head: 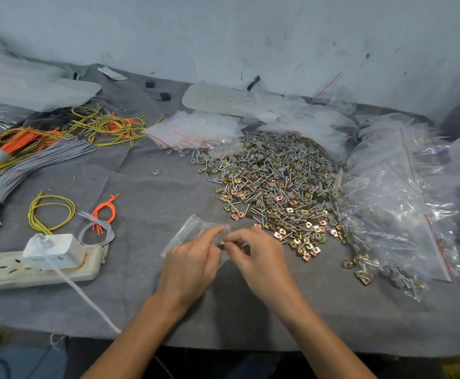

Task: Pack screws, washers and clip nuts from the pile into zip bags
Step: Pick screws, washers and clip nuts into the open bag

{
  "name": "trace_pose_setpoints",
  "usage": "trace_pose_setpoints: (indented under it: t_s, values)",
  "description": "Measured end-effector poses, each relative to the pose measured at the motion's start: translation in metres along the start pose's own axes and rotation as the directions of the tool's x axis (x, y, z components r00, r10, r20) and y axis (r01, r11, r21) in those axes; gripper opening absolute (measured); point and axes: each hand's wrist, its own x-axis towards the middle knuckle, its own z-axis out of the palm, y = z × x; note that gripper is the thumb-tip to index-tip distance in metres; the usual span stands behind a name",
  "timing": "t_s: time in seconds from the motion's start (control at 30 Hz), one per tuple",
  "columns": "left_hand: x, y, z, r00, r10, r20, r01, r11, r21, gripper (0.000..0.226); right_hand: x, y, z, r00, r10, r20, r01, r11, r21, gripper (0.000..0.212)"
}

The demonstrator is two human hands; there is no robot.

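My left hand (pixel 189 266) pinches the mouth of a clear zip bag (pixel 186 231); my right hand (pixel 259 258) pinches a small dark piece (pixel 221 244) at it. The pile (pixel 278 181) lies just beyond my right hand. If the slack mouth folds, the piece may well drop onto the desk (pixel 130 305).

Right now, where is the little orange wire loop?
In the head view, the orange wire loop lies on the left side of the table, just right of the yellow wire loop and beyond the white charger.
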Motion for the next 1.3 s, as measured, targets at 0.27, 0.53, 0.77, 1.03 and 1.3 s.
trace_pose_setpoints:
  t_s: [0.27,0.53,0.77,1.03,1.3]
  values:
    - [0.000,0.000,0.000,1.000,-0.027,0.008,0.027,1.000,-0.008,0.052,0.001,0.000,-0.002,0.996,0.086,-0.017,-0.081,0.979,0.187,0.014]
    - [0.000,0.000,0.000,1.000,-0.023,0.009,0.023,1.000,-0.003,0.052,0.001,-0.005,0.004,1.000,0.011,-0.002,-0.011,1.000,-0.013,0.009]
    - [0.000,0.001,0.000,1.000,-0.015,-0.007,0.015,1.000,0.000,0.051,0.001,0.001,-0.006,0.984,0.166,0.059,-0.174,0.872,0.457,0.014]
    - [0.000,0.002,-0.003,0.999,-0.033,-0.008,0.033,0.999,-0.033,0.051,0.003,-0.010,0.008,0.979,0.169,0.117,-0.205,0.787,0.582,0.029]
    - [0.001,0.003,-0.004,0.997,-0.070,-0.019,0.069,0.994,-0.081,0.050,-0.001,-0.005,-0.005,0.985,0.157,0.067,-0.170,0.872,0.458,0.024]
